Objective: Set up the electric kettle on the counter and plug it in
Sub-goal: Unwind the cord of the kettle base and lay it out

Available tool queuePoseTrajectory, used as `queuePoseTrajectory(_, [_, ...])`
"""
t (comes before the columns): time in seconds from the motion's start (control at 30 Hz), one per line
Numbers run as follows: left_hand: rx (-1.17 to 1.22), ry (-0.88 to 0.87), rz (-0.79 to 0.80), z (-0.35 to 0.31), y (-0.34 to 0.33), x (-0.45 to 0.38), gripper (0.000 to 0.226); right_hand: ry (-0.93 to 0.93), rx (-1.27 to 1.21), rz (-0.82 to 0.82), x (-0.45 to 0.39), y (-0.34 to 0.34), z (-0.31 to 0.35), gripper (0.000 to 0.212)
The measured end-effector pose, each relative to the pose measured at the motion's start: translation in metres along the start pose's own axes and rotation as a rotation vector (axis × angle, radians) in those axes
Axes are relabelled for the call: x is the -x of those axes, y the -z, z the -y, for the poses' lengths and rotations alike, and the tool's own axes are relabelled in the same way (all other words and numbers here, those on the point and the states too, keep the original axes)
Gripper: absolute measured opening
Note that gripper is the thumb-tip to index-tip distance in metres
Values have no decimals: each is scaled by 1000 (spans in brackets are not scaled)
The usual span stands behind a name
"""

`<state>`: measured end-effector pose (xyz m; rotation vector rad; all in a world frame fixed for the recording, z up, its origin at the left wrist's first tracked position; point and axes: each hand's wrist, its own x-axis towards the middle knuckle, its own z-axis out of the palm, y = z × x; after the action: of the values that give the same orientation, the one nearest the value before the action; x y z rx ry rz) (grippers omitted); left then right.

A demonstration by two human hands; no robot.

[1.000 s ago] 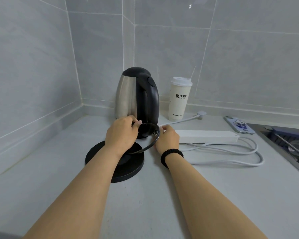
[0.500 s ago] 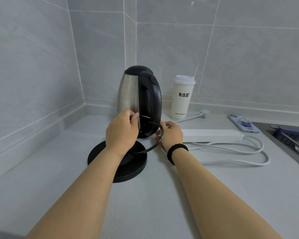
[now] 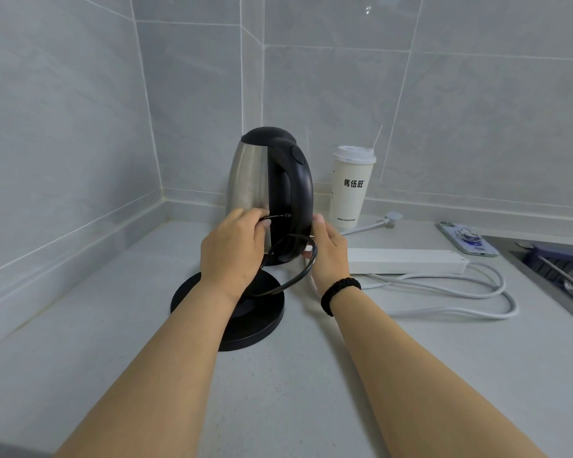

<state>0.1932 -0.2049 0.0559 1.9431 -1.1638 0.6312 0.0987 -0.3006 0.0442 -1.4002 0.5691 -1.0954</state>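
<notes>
A grey counter (image 3: 278, 391) holds a steel kettle (image 3: 255, 180) in the tiled corner, beside its round black base (image 3: 255, 328). The left hand (image 3: 232, 256) pinches a thin wire tie. The right hand (image 3: 329, 256) holds the looped black cord (image 3: 298, 276) near a white power strip (image 3: 407, 261).

— What have you got on your arms?

— Nothing on either forearm. Both are bare all the way down to the bottom edge of the view, with no sleeves showing.

— Any jewellery?

— Just a black hair tie (image 3: 341, 296) round my right wrist, thick and ribbed like a coiled band. My left hand (image 3: 233, 256) and its wrist carry nothing. My right hand (image 3: 330, 251) has no ring that I can see.
</notes>
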Motion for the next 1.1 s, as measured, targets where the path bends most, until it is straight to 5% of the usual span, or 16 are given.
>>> queuePoseTrajectory(0.43, [15, 90, 14, -4, 1, 0, 20, 42, -8, 163, 14, 1, 14, 49])
queuePoseTrajectory(0.67, [-6, 126, 28, -1, -1, -1, 18, 82, -21, 168, 15, -3, 12, 76])
queuePoseTrajectory(0.87, [46, 185, -10, -3, 3, 3, 19, 48, 26, 170, 12, -1, 6, 35])
queuePoseTrajectory(1.1, [201, 236, -154, -7, 15, 13, 19, 50, 57, 105, 17, 8, 5, 28])
